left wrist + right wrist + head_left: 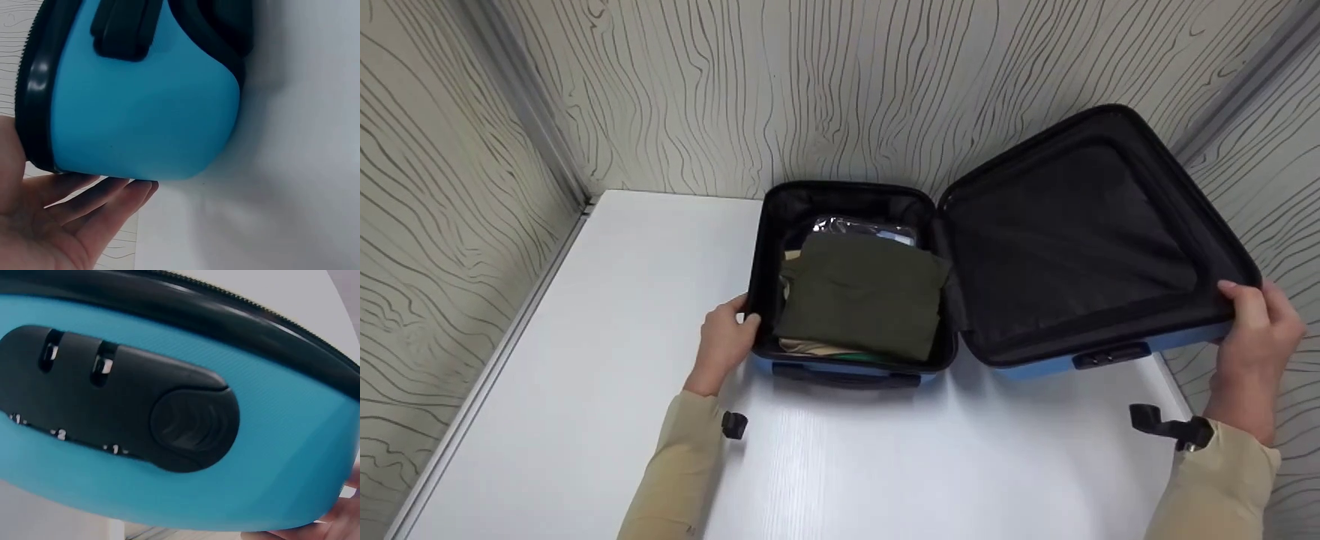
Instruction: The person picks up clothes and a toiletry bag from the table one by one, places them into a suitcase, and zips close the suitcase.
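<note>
A blue hard-shell suitcase (780, 366) lies unfolded, its base on the white table and its lid (1080, 247) tilted up to the right. Dark green folded cloth (862, 292) covers beige and green cloth inside the base. Behind it shows a clear plastic packet (870, 227). My left hand (726, 335) holds the base's left wall, thumb at the black rim and fingers along the blue side (140, 112). At the lid's outer front corner, my right hand (1260, 322) grips the edge with the thumb on the inside. The lid's black combination lock (112, 394) faces the right wrist camera.
The white table (607, 300) extends left and in front of the suitcase. Wood-grain patterned walls (735, 90) enclose the back and both sides. A black carrying handle (847, 377) sits on the base's front.
</note>
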The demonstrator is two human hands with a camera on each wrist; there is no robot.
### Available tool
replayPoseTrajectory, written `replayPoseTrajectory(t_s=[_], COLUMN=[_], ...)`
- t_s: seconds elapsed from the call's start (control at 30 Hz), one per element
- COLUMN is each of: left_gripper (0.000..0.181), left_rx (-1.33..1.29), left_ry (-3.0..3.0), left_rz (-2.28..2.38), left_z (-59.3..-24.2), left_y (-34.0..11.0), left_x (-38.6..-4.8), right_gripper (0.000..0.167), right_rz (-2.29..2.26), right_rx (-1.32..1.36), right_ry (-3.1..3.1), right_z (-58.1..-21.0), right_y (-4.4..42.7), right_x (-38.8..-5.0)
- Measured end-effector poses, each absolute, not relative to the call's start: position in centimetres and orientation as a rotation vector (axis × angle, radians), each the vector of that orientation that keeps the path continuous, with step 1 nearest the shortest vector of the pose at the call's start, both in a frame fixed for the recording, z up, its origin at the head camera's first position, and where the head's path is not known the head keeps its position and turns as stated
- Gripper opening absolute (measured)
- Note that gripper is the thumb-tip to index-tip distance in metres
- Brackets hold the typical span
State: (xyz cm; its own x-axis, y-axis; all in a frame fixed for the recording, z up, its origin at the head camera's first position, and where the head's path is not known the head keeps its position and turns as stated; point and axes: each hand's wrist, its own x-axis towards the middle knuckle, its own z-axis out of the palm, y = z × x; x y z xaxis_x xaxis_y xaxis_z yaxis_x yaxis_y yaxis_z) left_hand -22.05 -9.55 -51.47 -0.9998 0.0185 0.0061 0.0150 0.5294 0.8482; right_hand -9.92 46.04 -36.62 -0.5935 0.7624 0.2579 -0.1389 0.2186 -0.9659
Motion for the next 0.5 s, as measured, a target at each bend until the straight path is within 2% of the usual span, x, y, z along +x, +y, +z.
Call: replayPoseTrajectory(t_s=[0.5], left_gripper=[0.049], left_rx=[0.023], left_ry=[2.743], left_rz=[1.525], left_z=[-51.3], left_y=[-9.6], left_x=[-21.7], right_gripper=[0.037], right_rz=[1.212], right_rx=[-0.619], right_ry=[-1.947], right_z=[-34.0], right_y=[43.8], right_x=[-9.7])
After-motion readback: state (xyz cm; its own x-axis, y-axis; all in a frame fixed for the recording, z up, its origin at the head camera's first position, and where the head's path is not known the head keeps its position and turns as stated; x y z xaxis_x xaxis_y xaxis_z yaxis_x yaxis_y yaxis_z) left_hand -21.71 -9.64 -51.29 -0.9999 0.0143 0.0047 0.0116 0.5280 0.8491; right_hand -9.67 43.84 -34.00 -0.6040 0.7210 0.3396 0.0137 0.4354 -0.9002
